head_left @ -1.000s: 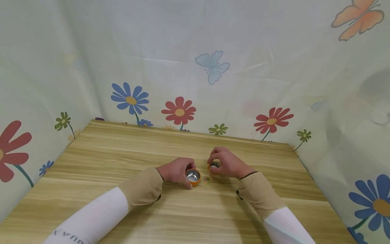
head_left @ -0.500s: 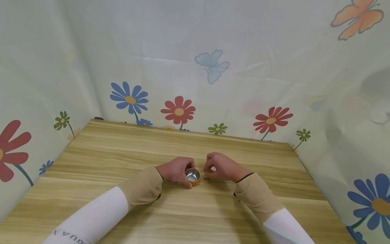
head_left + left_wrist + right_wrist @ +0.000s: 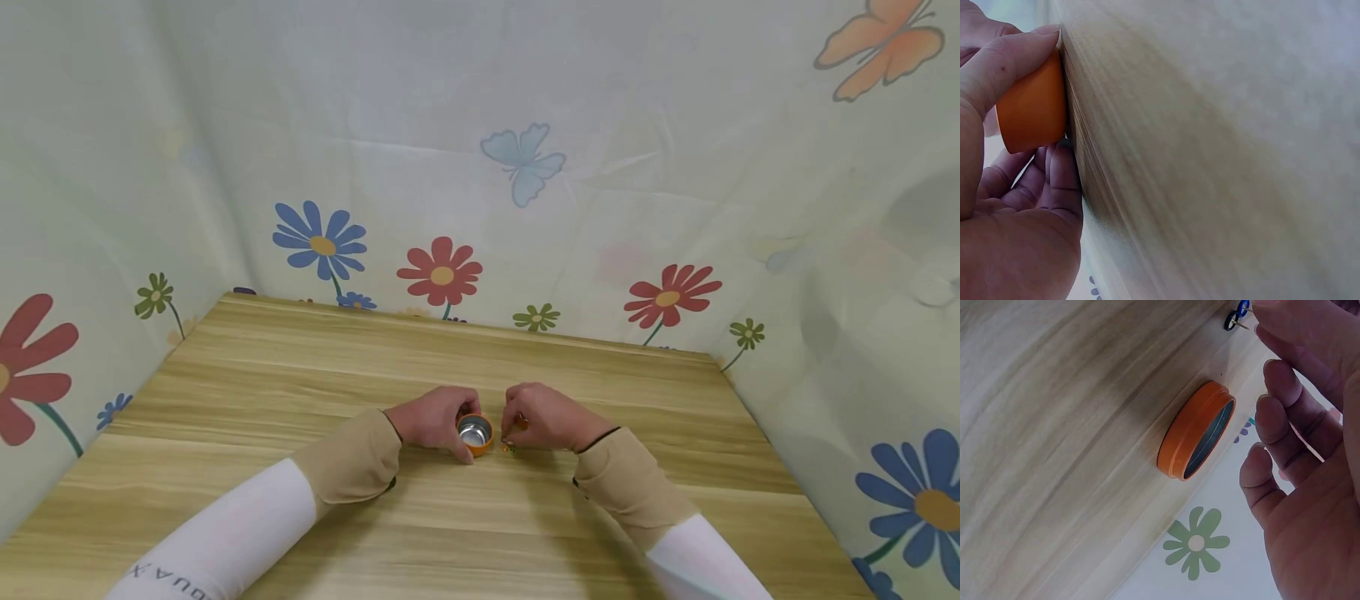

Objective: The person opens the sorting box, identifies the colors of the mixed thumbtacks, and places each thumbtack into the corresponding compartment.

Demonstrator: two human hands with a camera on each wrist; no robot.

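My left hand (image 3: 437, 419) holds a small orange cup (image 3: 475, 450) with a shiny metal inside, thumb on the near side and fingers behind. In the left wrist view the orange cup (image 3: 1035, 109) stands against the wooden tabletop. My right hand (image 3: 550, 417) reaches down just right of the cup, thumb and index fingertips right at a few tiny thumbtacks (image 3: 507, 447). In the right wrist view a black thumbtack (image 3: 1231, 320) and a blue thumbtack (image 3: 1243, 307) show beside those fingertips, pins up. I cannot tell whether a tack is pinched. The other fingers are loosely bent.
An orange lid (image 3: 1194, 434) with a dark inside lies on the table under my right hand, partly hidden in the head view. The wooden table (image 3: 337, 342) ends at a pale sheet (image 3: 375, 167) printed with flowers and butterflies, which rises behind and at both sides.
My right hand has moved from the orange lid a little left and toward me, down to the thumbtacks. The left hand has kept its hold on the cup in the same place.
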